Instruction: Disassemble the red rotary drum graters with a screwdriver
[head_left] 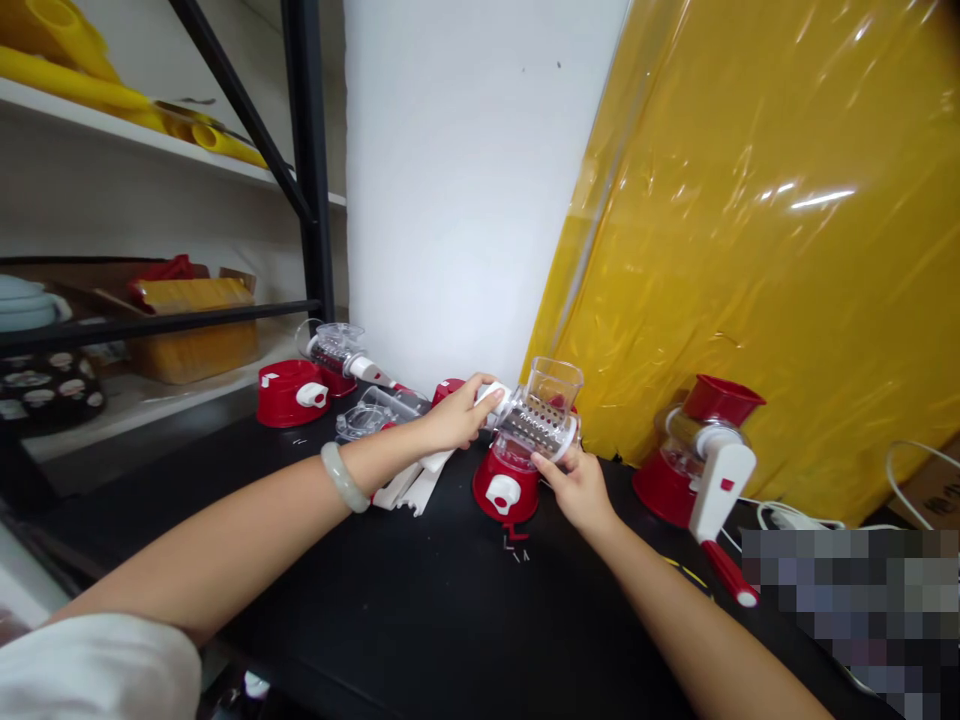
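A rotary grater stands in front of me, with a red base (491,488), a white side knob (502,493), a clear hopper (556,378) and a perforated metal drum (540,428) lying across it. My left hand (459,415) is closed on the white piece (495,398) at the drum's left end. At the opposite end, my right hand (583,490) grips the white rim (568,440), thumb at the front and fingers partly hidden behind. Just before the base lie a small red part (515,535) and several tiny metal pieces (520,556).
To the right stands another grater (675,460) with a crank (724,490). A red base (291,395), a further grater (339,350), clear parts (367,415) and white handles (414,487) lie left on the black table (435,620). Yellow sheeting (750,250) rises behind; a shelf rack (311,150) stands left.
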